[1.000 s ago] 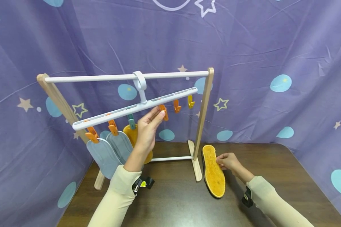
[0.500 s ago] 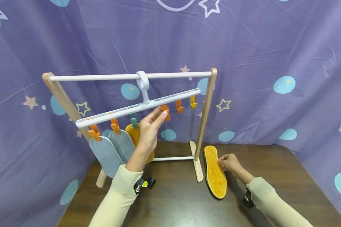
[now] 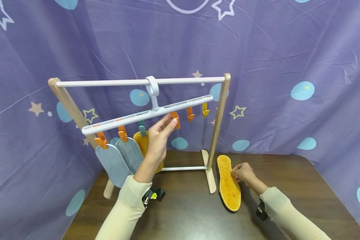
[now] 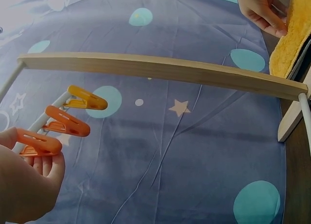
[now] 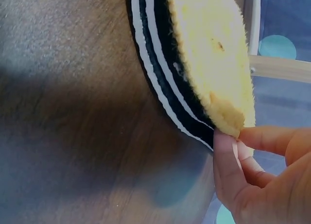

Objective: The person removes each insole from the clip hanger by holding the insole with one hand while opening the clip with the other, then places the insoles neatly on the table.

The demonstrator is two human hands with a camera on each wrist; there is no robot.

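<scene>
My left hand [image 3: 158, 140] pinches an orange clothespin [image 3: 176, 120] hanging under the white clip hanger [image 3: 129, 118]; thumb and fingers also show on this clip in the left wrist view. Beside it hang another orange clothespin [image 4: 67, 121] and a yellow one [image 4: 87, 97], holding nothing. My right hand [image 3: 244, 173] pinches the edge of a fuzzy yellow insole [image 3: 229, 185] at the table's right. In the right wrist view, black and white layered edges [image 5: 163, 83] lie beneath the insole, so it seems to top a stack.
The hanger hooks over a white rail [image 3: 108, 82] of a wooden-legged rack [image 3: 219, 123]. Two grey insoles [image 3: 112, 165] and a yellow insole [image 3: 141, 141] hang from its left clips, partly behind my left arm. A purple curtain [image 3: 273, 50] backs the brown table [image 3: 183, 213].
The head view shifts slightly, so everything sits a little further right in it. Both hands keep their hold on the clothespin and the insole.
</scene>
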